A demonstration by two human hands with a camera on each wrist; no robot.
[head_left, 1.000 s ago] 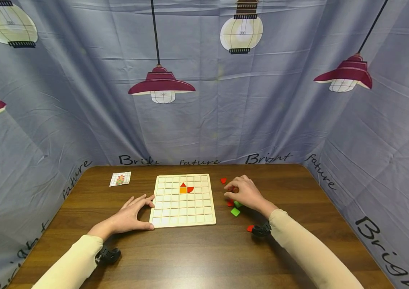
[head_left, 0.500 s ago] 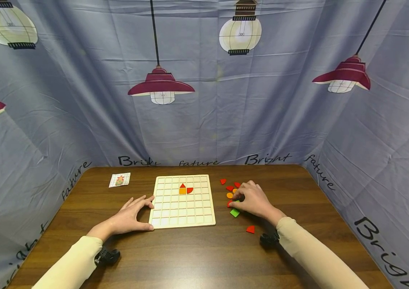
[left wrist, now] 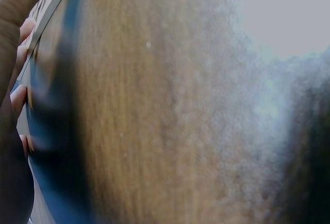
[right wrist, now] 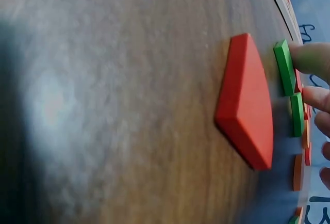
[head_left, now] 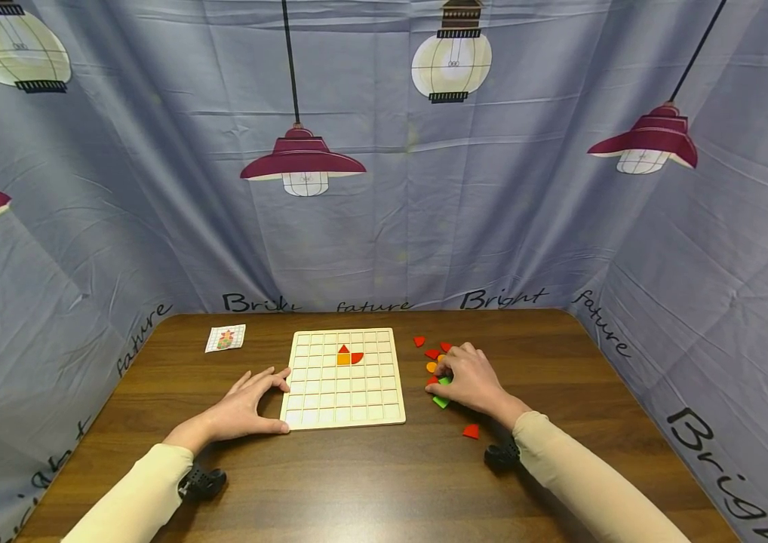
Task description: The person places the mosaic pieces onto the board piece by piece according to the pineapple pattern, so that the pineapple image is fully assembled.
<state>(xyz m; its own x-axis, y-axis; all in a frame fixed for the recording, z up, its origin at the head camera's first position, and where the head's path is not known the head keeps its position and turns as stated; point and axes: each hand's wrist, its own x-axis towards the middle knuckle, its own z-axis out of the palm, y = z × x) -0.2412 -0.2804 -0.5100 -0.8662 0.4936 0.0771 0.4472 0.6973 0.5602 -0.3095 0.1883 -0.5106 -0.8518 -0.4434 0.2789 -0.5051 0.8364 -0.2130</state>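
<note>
A cream board [head_left: 346,392] with a square grid lies on the wooden table. It carries a red triangle [head_left: 344,349], an orange square [head_left: 343,360] and a red quarter-circle piece [head_left: 357,357]. Thumb and forefinger of my left hand [head_left: 241,411] are spread against the board's left side. Right of the board, my right hand [head_left: 472,381] reaches down over loose pieces, thumb and forefinger around a red piece [head_left: 433,380] beside two green pieces [right wrist: 285,68]. I cannot tell whether the right fingertips pinch one. A red quarter-circle piece [right wrist: 252,105] lies nearer the wrist.
A small picture card [head_left: 225,338] lies left of the board at the back. More red pieces [head_left: 419,341] and orange rounds [head_left: 431,367] lie beyond the right fingertips. A patterned curtain [head_left: 384,241] hangs behind the table [head_left: 330,490].
My right hand first drew back and nearer among the loose pieces, uncovering several of them, then shifted slightly left over the green ones. The left hand and the board have stayed still.
</note>
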